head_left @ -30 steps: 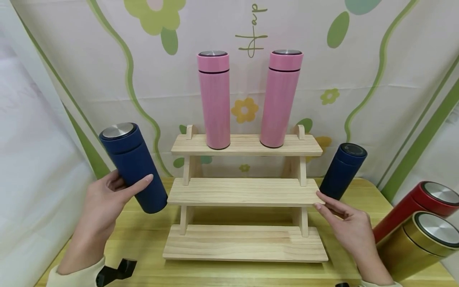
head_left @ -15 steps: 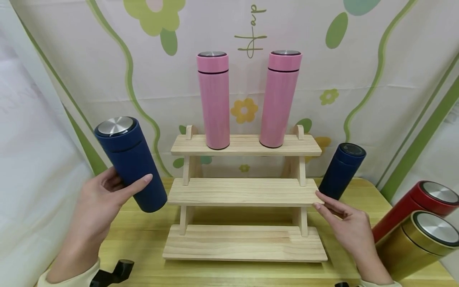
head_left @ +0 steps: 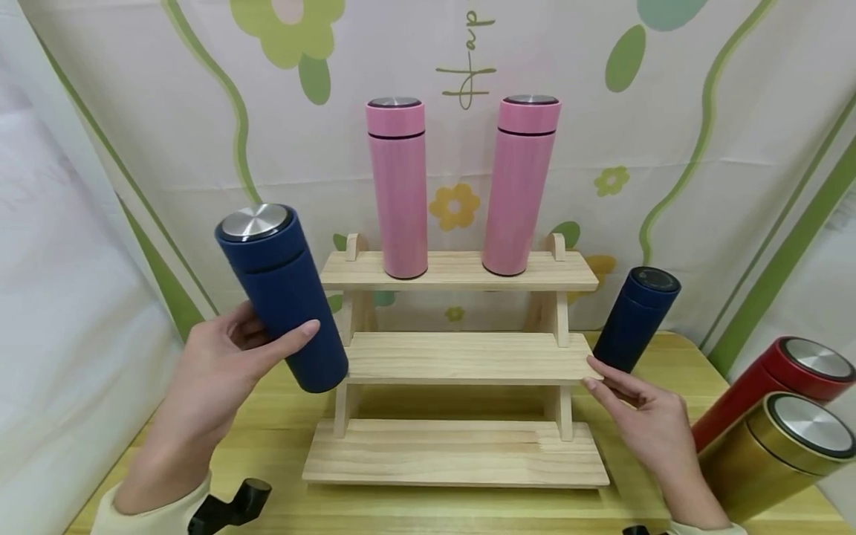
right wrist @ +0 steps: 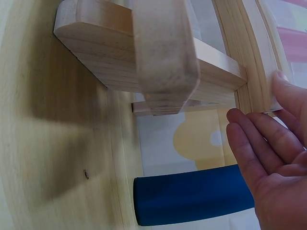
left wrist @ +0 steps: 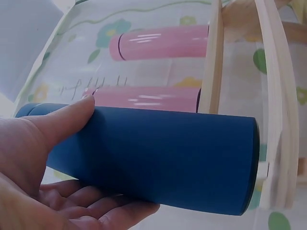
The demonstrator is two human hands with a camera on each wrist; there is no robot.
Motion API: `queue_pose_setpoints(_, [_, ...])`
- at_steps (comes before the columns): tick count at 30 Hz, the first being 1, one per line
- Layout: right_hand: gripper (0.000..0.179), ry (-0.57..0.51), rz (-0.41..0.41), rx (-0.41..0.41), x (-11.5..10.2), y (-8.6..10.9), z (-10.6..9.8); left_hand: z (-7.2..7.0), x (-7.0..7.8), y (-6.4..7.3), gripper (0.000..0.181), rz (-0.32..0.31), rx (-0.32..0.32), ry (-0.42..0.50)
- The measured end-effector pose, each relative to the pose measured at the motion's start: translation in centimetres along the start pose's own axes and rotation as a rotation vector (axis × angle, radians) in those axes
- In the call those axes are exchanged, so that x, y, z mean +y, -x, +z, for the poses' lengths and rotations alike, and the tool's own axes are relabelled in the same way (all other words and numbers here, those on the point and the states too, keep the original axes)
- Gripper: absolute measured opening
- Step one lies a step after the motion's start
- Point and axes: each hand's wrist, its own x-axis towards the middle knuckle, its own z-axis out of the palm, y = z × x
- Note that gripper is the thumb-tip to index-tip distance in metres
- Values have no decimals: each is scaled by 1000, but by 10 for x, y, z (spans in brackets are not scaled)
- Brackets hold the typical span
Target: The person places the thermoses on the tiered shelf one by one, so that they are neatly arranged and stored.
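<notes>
My left hand (head_left: pixel 234 364) grips a dark blue thermos bottle (head_left: pixel 287 297) round its body. The bottle leans with its silver lid to the left, and its base overlaps the left end of the middle shelf in the head view. In the left wrist view the thumb lies along one side of the blue thermos (left wrist: pixel 163 158), with the fingers under it. My right hand (head_left: pixel 645 412) pinches the right end of the middle shelf of a three-tier wooden stand (head_left: pixel 461 357). On its top tier stand two pink thermos bottles (head_left: pixel 400 193), upright and apart.
A second blue thermos (head_left: pixel 635 319) stands on the wooden table (head_left: pixel 267 453) behind my right hand. Right of that hand are a red thermos (head_left: pixel 762 386) and a gold one (head_left: pixel 762 453). A printed cloth (head_left: pixel 301 134) hangs behind the stand.
My left hand has carried the blue thermos up and to the right, to the stand's left end. The right hand stays on the middle shelf's edge.
</notes>
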Motion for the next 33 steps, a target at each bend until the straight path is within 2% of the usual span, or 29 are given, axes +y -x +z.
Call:
queue_pose_setpoints(3, [42, 0, 8, 0, 1, 0, 1, 7, 6, -2, 85, 2, -39, 14])
queue_pose_setpoints(10, [42, -3, 8, -1, 0, -1, 0, 28, 17, -8, 82, 21, -108, 109])
queue_pose_setpoints(20, [42, -2, 11, -7, 0, 0, 0, 58, 19, -22, 73, 61, -112, 205])
queue_pose_setpoints(33, [42, 13, 10, 0, 1, 0, 0, 79, 19, -33, 67, 70, -128, 204])
